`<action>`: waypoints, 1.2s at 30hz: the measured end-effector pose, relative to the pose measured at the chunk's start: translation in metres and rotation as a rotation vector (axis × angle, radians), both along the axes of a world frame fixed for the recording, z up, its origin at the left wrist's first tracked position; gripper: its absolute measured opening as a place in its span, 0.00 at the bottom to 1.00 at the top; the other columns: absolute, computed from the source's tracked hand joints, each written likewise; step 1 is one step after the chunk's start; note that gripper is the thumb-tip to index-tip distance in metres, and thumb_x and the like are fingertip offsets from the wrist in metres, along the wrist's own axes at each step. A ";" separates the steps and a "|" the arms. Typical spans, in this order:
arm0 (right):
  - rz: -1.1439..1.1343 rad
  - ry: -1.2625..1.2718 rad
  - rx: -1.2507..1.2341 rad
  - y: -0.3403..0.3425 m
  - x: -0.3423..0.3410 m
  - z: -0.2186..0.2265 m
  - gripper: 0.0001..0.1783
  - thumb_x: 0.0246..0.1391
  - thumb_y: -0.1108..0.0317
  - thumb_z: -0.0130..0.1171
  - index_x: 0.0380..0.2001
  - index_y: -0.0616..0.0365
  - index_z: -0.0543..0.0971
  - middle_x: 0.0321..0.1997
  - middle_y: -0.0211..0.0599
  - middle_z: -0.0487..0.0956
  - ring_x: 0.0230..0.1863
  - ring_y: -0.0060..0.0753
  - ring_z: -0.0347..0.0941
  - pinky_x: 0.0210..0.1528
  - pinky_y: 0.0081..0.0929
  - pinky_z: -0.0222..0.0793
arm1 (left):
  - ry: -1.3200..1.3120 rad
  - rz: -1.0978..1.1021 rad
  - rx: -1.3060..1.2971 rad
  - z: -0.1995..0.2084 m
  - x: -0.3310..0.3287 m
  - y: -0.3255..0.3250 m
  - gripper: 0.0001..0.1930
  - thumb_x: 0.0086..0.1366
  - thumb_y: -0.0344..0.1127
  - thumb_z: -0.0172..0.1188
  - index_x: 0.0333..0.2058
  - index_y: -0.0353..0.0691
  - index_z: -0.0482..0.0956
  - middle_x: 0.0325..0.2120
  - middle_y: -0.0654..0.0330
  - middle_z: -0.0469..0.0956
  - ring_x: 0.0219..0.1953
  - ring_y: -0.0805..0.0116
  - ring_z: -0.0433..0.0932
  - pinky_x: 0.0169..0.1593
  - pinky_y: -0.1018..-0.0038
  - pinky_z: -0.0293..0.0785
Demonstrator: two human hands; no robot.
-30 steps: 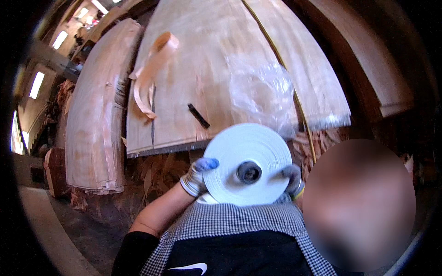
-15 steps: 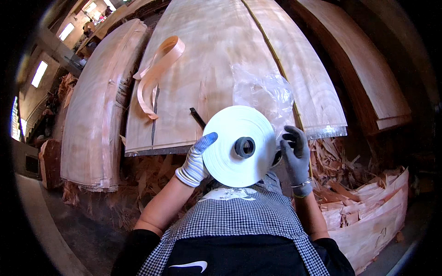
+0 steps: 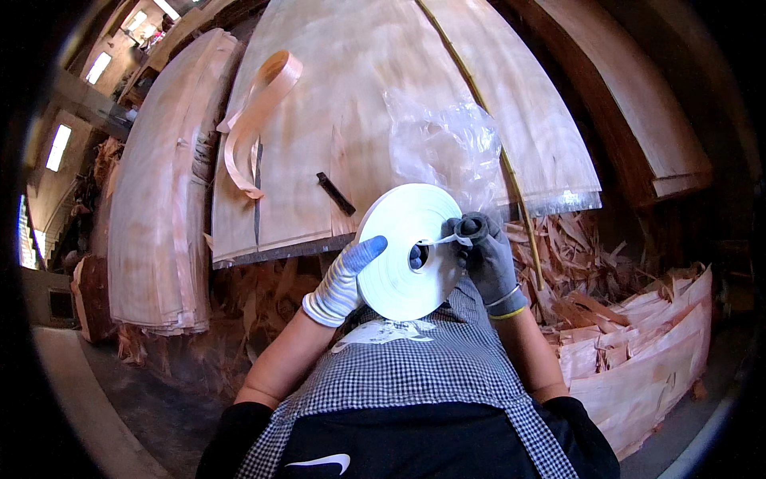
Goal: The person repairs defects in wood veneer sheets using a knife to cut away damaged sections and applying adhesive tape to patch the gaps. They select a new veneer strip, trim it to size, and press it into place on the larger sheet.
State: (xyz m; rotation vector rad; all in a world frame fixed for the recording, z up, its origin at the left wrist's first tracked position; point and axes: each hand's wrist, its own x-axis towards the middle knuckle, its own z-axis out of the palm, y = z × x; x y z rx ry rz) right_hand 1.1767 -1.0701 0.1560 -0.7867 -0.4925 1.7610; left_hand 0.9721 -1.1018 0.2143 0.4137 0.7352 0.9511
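A large roll of white tape [image 3: 391, 279] is tilted in front of my apron. My left hand [image 3: 345, 283], in a striped glove with blue fingertips, grips its left rim, thumb on the face. My right hand [image 3: 491, 263], in a grey glove, is closed at the roll's right side around a dark ring-shaped core [image 3: 473, 227]. From the roll's centre hole a thin white strip [image 3: 435, 241] runs to that hand. Dark fingertips show through the hole; whose hand they belong to I cannot tell.
Wide wood veneer sheets [image 3: 335, 88] lie ahead, bearing a curled veneer strip [image 3: 237, 152], a short black bar [image 3: 335, 194] and crumpled clear plastic [image 3: 443, 144]. A thin stick [image 3: 511, 172] crosses them. Veneer stacks [image 3: 159, 191] flank both sides; scraps [image 3: 590, 319] heap below right.
The dark core has come out of the roll's centre and is now in my right hand, a white strip trailing from it. My right hand has moved left, against the roll.
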 end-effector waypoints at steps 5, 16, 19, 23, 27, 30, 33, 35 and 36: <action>-0.312 -0.896 0.514 -0.006 -0.012 -0.011 0.11 0.43 0.73 0.58 0.33 0.58 0.73 0.30 0.34 0.76 0.26 0.29 0.72 0.28 0.22 0.68 | 0.041 0.020 0.050 -0.009 -0.006 -0.007 0.38 0.52 0.43 0.59 0.57 0.34 0.51 0.52 0.47 0.63 0.52 0.55 0.66 0.55 0.63 0.64; -0.455 -0.950 0.318 -0.001 -0.009 -0.064 0.03 0.46 0.78 0.52 0.28 0.62 0.71 0.27 0.30 0.74 0.27 0.20 0.69 0.32 0.17 0.65 | 0.035 0.362 -0.177 -0.013 -0.094 -0.056 0.33 0.53 0.43 0.58 0.54 0.33 0.58 0.48 0.47 0.67 0.49 0.55 0.68 0.54 0.62 0.65; -0.200 -1.254 0.215 -0.027 -0.007 -0.154 0.05 0.49 0.72 0.51 0.24 0.62 0.73 0.20 0.27 0.73 0.18 0.21 0.65 0.21 0.20 0.63 | 0.073 0.464 -0.131 -0.025 -0.125 -0.073 0.33 0.52 0.43 0.57 0.54 0.33 0.58 0.48 0.47 0.68 0.48 0.55 0.69 0.52 0.62 0.68; 0.267 -1.228 -0.146 -0.072 -0.064 -0.194 0.17 0.45 0.58 0.57 0.25 0.64 0.77 0.21 0.42 0.77 0.20 0.34 0.74 0.21 0.29 0.67 | 0.151 0.547 -0.156 -0.026 -0.150 -0.097 0.32 0.53 0.43 0.58 0.52 0.32 0.60 0.45 0.48 0.69 0.45 0.57 0.71 0.49 0.65 0.70; 0.332 -1.421 -0.238 -0.062 -0.097 -0.231 0.26 0.44 0.47 0.54 0.29 0.65 0.78 0.29 0.51 0.78 0.32 0.47 0.76 0.34 0.34 0.70 | 0.149 0.484 -0.150 -0.026 -0.163 -0.107 0.32 0.52 0.43 0.59 0.52 0.32 0.60 0.44 0.49 0.70 0.43 0.57 0.72 0.47 0.66 0.71; 0.307 -1.427 -0.156 -0.038 -0.102 -0.281 0.29 0.45 0.45 0.52 0.35 0.64 0.76 0.33 0.52 0.77 0.29 0.47 0.76 0.34 0.33 0.70 | 0.158 0.485 -0.177 -0.025 -0.166 -0.115 0.32 0.52 0.43 0.59 0.52 0.32 0.60 0.43 0.48 0.70 0.43 0.58 0.72 0.47 0.66 0.72; 0.054 -0.870 -0.413 -0.019 -0.093 -0.299 0.21 0.48 0.56 0.54 0.37 0.64 0.73 0.26 0.40 0.77 0.21 0.39 0.73 0.28 0.28 0.71 | 0.206 0.458 -0.173 -0.017 -0.159 -0.102 0.33 0.51 0.43 0.60 0.52 0.31 0.60 0.45 0.48 0.69 0.45 0.58 0.71 0.48 0.66 0.71; -0.031 -0.960 -0.082 -0.017 -0.098 -0.292 0.12 0.49 0.69 0.54 0.37 0.63 0.72 0.30 0.32 0.75 0.26 0.26 0.70 0.29 0.20 0.69 | 0.148 0.435 -0.202 -0.026 -0.163 -0.099 0.33 0.51 0.42 0.60 0.53 0.32 0.60 0.46 0.49 0.69 0.46 0.57 0.70 0.49 0.66 0.70; -0.073 -0.939 0.158 -0.024 -0.123 -0.255 0.11 0.49 0.72 0.54 0.38 0.63 0.72 0.33 0.32 0.75 0.29 0.23 0.70 0.32 0.19 0.68 | 0.143 0.461 -0.203 -0.029 -0.169 -0.104 0.33 0.52 0.42 0.60 0.53 0.32 0.60 0.46 0.49 0.69 0.47 0.57 0.70 0.49 0.65 0.69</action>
